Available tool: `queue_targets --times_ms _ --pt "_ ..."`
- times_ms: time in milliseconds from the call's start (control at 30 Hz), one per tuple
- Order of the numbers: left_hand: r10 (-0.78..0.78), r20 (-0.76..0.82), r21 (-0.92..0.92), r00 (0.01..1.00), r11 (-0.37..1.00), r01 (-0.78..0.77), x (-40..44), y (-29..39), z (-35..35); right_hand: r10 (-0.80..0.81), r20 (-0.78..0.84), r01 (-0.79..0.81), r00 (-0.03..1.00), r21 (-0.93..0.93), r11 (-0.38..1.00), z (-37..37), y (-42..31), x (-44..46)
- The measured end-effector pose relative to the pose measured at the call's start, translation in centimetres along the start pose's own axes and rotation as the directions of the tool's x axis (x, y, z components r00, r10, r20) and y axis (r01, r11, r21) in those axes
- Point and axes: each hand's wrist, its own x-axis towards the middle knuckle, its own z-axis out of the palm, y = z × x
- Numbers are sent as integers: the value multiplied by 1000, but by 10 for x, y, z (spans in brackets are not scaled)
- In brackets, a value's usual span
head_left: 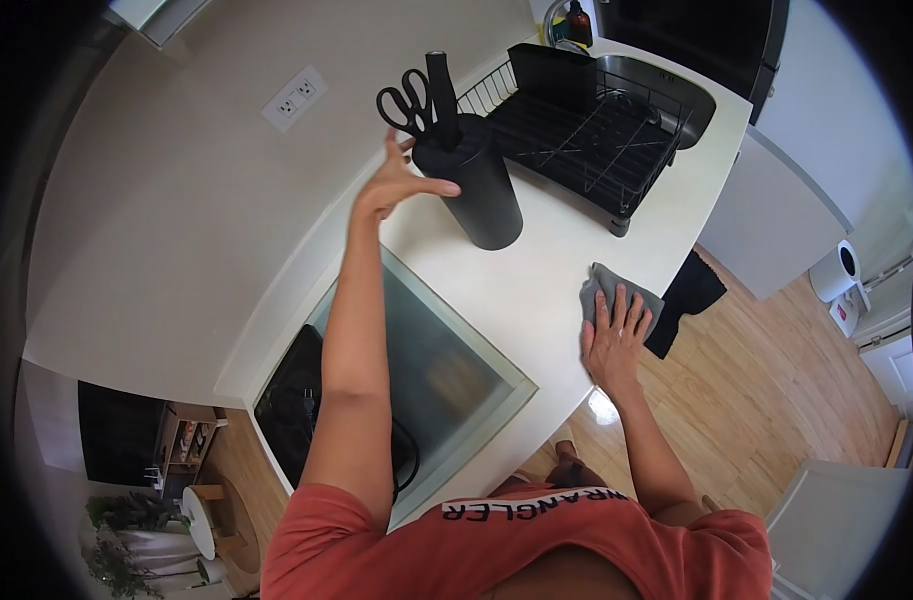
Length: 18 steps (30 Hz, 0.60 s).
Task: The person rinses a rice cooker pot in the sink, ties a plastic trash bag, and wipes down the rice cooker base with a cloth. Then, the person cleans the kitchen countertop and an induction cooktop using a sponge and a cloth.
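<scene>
Grey cloth (627, 285), one piece, lies beneath one hand (615, 338) of two.

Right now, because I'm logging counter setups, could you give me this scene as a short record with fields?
Left hand: thumb and fingers spread at the side of the block; firm contact is unclear
Right hand: fingers spread on the cloth
Block: black, on the counter
In block: scissors, handles up, and a black handle
Cloth: gray, under the right hand near the counter's edge
Dish rack: black, beyond the block, near the sink
Outlet: on the wall, nothing plugged in
</scene>
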Motion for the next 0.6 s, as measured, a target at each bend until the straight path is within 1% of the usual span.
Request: queue_targets --times_ms 33,67,100,167,200,233,267,300,333,367,433,467,500,567,600 --pt "90 8 -75 996 993 -89 5 -14 9 -5 -10 5 1000 -2 1000 0 -1 -1" --pt "122 9 -280 993 953 -114 6 -13 18 -7 -11 7 1000 -2 1000 0 -2 0" --pt "121 8 -281 993 953 -114 3 -9 24 0 -8 0 1000 -4 1000 0 -3 -1" --pt "167 -60 -347 984 921 -177 -6 1 33 7 -14 -7 1000 -8 1000 0 -3 1" --pt "204 -141 -298 969 924 -238 -9 2 39 5 -19 -5 1000 -9 1000 0 -3 0" --pt "207 -142 -298 968 924 -242 -12 3 47 2 -22 -3 1000 -9 1000 0 -3 1" --pt "174 -298 -213 939 946 -243 -14 5 56 1 -24 -1 1000 -10 1000 -1 -5 2" --pt "146 -447 -129 883 966 -225 -15 4 65 20 -9 -20 1000 -7 1000 -1 -8 2" --pt "169 -564 -70 809 966 -250 -10 2 77 40 8 -40 999 -6 999 -1 -10 2" --pt "165 -567 -73 807 966 -248 -6 0 87 36 9 -36 999 -9 999 0 -12 3" --pt "198 -766 106 611 977 -184 -6 4 102 -49 64 47 997 35 998 5 -23 4" --pt "267 -779 177 567 962 -209 -4 3 106 -100 107 90 989 97 991 6 -32 3" --pt "255 -786 174 563 965 -195 -5 4 107 -190 106 174 976 138 975 15 -40 1" --pt "164 -772 100 614 985 -138 -10 11 108 -361 167 330 917 191 925 28 -65 1" --pt "147 -739 79 658 988 -132 -13 11 104 -428 151 379 891 268 886 26 -74 6"
